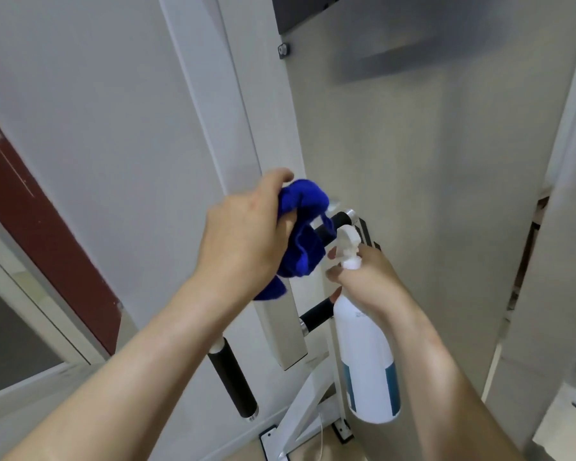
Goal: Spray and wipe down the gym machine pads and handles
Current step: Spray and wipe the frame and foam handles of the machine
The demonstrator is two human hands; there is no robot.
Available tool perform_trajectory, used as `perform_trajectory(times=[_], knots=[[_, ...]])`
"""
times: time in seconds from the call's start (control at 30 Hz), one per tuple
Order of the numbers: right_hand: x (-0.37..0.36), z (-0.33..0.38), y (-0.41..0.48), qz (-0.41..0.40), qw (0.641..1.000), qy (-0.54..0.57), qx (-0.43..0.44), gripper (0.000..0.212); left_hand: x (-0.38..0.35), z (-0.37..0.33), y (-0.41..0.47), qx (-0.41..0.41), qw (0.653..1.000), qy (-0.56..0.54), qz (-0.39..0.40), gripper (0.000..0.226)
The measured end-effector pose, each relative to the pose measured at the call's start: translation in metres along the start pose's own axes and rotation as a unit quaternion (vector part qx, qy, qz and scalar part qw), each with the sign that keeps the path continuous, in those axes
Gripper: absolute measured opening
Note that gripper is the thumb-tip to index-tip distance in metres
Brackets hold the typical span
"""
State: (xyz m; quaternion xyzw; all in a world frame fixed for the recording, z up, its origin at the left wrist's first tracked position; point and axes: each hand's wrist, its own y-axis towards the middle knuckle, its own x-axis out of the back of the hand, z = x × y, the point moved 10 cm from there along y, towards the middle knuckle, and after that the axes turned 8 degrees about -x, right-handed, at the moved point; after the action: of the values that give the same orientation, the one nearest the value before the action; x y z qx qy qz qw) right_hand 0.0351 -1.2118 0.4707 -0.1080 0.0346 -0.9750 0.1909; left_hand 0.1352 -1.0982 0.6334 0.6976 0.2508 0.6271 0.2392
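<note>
Currently: left grip [246,241] bunching blue cloth [305,241]; right grip [366,277] clasping spray bottle [363,357]. Step, apparently: spraying upper handle [341,218]. Next, likely: wipe it.

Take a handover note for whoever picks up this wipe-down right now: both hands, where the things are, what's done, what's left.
Left hand: holds the bunched blue cloth at the top handle.
Right hand: holds the white spray bottle by its neck, nozzle up beside that handle.
Done: cannot tell which parts are already wiped.
Left: middle handle and lower handle; nothing touches them now. No pads in view.
</note>
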Motion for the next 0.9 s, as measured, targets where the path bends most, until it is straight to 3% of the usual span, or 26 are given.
perform_trajectory(times=[0.17, 0.37, 0.47, 0.57, 0.67, 0.8, 0.9], knots=[[-0.033, 0.025, 0.005, 0.071, 0.989, -0.128, 0.029, 0.013, 0.048, 0.015, 0.018, 0.022, 0.994, -0.008, -0.106, 0.018], [-0.044, 0.035, 0.012, 0.062, 0.988, -0.137, 0.012, 0.013, 0.052, 0.013, 0.04, 0.005, 0.998, 0.025, -0.063, 0.017], [-0.032, 0.037, 0.012, 0.05, 0.992, -0.116, 0.01, 0.006, 0.053, -0.004, 0.057, -0.056, 0.994, 0.073, -0.063, 0.019], [-0.007, 0.029, 0.014, 0.018, 0.998, -0.06, 0.012, 0.01, 0.045, -0.038, 0.079, -0.178, 0.958, 0.198, -0.11, 0.026], [0.015, 0.016, 0.011, 0.003, 1.0, 0.018, 0.002, 0.018, 0.02, -0.058, 0.103, -0.226, 0.933, 0.253, -0.117, 0.012], [0.04, 0.001, 0.013, -0.033, 0.998, 0.05, -0.002, 0.02, -0.035, -0.05, 0.129, -0.139, 0.962, 0.223, 0.073, 0.02], [0.05, -0.008, 0.015, -0.05, 0.998, 0.043, -0.004, 0.014, -0.109, -0.045, 0.092, -0.116, 0.939, 0.18, 0.27, 0.034]])
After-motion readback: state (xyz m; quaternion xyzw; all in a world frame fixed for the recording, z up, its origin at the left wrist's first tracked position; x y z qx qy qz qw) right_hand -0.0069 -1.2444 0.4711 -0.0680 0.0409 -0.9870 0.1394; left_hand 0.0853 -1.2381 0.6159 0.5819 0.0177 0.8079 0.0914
